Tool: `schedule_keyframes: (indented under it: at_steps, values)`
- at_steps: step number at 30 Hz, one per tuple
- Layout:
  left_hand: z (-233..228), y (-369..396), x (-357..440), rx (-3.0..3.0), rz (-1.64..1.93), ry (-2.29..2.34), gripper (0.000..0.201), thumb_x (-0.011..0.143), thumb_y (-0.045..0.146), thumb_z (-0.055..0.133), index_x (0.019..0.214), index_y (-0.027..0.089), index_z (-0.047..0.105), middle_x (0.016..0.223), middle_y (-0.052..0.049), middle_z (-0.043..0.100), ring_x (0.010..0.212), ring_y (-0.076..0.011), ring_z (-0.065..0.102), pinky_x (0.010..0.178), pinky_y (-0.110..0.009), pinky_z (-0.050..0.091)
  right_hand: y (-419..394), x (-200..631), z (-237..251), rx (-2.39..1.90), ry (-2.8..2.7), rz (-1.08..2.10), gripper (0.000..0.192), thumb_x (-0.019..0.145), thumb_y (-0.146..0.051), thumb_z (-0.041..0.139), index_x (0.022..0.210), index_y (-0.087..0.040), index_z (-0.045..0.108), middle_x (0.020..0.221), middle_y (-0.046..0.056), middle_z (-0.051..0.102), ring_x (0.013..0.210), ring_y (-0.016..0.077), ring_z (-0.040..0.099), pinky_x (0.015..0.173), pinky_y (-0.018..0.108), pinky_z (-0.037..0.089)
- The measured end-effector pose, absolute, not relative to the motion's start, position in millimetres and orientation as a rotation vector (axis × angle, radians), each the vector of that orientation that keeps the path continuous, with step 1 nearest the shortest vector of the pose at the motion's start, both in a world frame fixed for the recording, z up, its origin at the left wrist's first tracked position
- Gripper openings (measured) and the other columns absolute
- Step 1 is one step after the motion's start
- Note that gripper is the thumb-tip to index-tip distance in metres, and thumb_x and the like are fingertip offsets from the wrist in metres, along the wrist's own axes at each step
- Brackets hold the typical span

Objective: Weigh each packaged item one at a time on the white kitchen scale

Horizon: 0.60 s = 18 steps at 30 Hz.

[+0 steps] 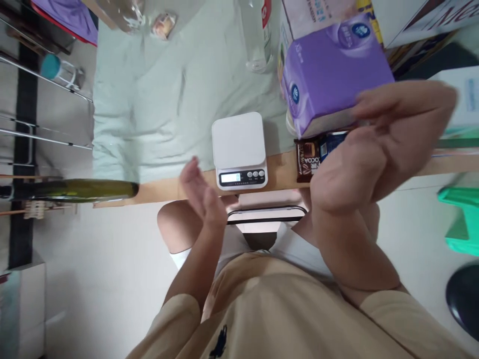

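My left hand [202, 192] is open, fingers extended, at the table's front edge just left of a white digital kitchen scale [239, 144]. Nothing lies on the scale's platform, and its display appears to read 0. My right arm is bent, its elbow by the table edge. My right hand [406, 102] is raised at a sharply bent wrist, its blurred fingers pointing left and apart, in front of a purple tissue pack [337, 70]; no held thing shows. Below the pack, a brown cocoa packet [307, 162] and a dark blue packet [331, 142] are partly hidden by my right arm.
A clear bottle [258, 40] and a small wrapped snack [163, 25] lie on the pale green cloth [157, 109]. Boxes [411, 20] stand back right. A long green object [82, 190] juts at the left edge. A green stool [462, 214] stands right.
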<state>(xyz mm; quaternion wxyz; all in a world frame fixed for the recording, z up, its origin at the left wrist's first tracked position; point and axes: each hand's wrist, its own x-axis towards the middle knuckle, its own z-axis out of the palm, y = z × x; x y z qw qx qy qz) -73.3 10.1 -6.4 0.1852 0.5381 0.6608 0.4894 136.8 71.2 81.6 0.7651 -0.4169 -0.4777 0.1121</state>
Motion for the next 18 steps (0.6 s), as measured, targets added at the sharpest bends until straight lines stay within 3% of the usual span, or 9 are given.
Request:
schedule_keyframes:
  at_steps: [2, 5, 9, 12, 15, 18]
  values:
    - [-7.6, 27.7, -42.0, 1.647, 1.517, 1.602, 0.072, 0.092, 0.083, 0.044, 0.145, 0.034, 0.042, 0.153, -0.01, 0.048, 0.16, -0.0325, 0.04, 0.138, -0.053, 0.03, 72.1, 146.4, 87.4, -0.952, -1.087, 0.205, 0.02, 0.096, -0.049, 0.064, 0.093, -0.031, 0.071, 0.1, 0.002, 0.058, 0.115, 0.0246, 0.06, 0.107, 0.051, 0.054]
    - [-1.4, 51.6, 1.4, 1.753, 1.49, 1.294, 0.058, 0.104, 0.07, 0.04, 0.15, 0.034, 0.044, 0.154, -0.01, 0.053, 0.155, -0.0291, 0.049, 0.131, -0.049, 0.043, 73.4, 156.8, 89.6, -1.071, -1.267, 0.262, 0.019, 0.099, -0.04, 0.062, 0.113, -0.032, 0.071, 0.121, 0.002, 0.058, 0.149, 0.0295, 0.044, 0.124, 0.055, 0.046]
    - [6.0, 75.1, 34.4, 1.745, 1.392, 1.218, 0.061, 0.105, 0.073, 0.035, 0.153, 0.036, 0.041, 0.157, -0.009, 0.053, 0.156, -0.027, 0.051, 0.12, -0.043, 0.057, 79.3, 158.6, 88.7, -1.114, -1.382, 0.27, 0.015, 0.102, -0.037, 0.059, 0.112, -0.031, 0.068, 0.118, 0.003, 0.058, 0.142, 0.0265, 0.048, 0.138, 0.059, 0.029]
    - [5.6, 86.1, 42.8, 1.741, 1.348, 1.233, 0.067, 0.102, 0.078, 0.035, 0.156, 0.039, 0.038, 0.16, -0.007, 0.054, 0.156, -0.0265, 0.053, 0.112, -0.039, 0.063, 84.8, 155.7, 89.7, -1.137, -1.318, 0.352, 0.006, 0.101, -0.034, 0.061, 0.101, -0.029, 0.063, 0.115, 0.004, 0.055, 0.137, 0.0272, 0.051, 0.132, 0.062, 0.04]
    - [5.0, 92.1, 47.1, 1.736, 1.345, 1.223, 0.065, 0.106, 0.074, 0.027, 0.159, 0.037, 0.034, 0.162, -0.007, 0.052, 0.156, -0.0264, 0.055, 0.114, -0.042, 0.063, 86.7, 154.5, 90.3, -1.108, -1.243, 0.491, 0.006, 0.099, -0.03, 0.066, 0.098, -0.027, 0.061, 0.117, 0.005, 0.051, 0.15, 0.0333, 0.044, 0.111, 0.057, 0.06]
    - [7.0, 94.7, 49.5, 1.685, 1.388, 1.175, 0.069, 0.106, 0.077, 0.021, 0.157, 0.032, 0.036, 0.164, -0.009, 0.05, 0.158, -0.0291, 0.052, 0.126, -0.051, 0.055, 84.1, 154.8, 89.2, -1.08, -1.227, 0.504, 0.003, 0.101, -0.032, 0.064, 0.102, -0.029, 0.064, 0.119, 0.005, 0.05, 0.153, 0.0322, 0.041, 0.111, 0.053, 0.06]
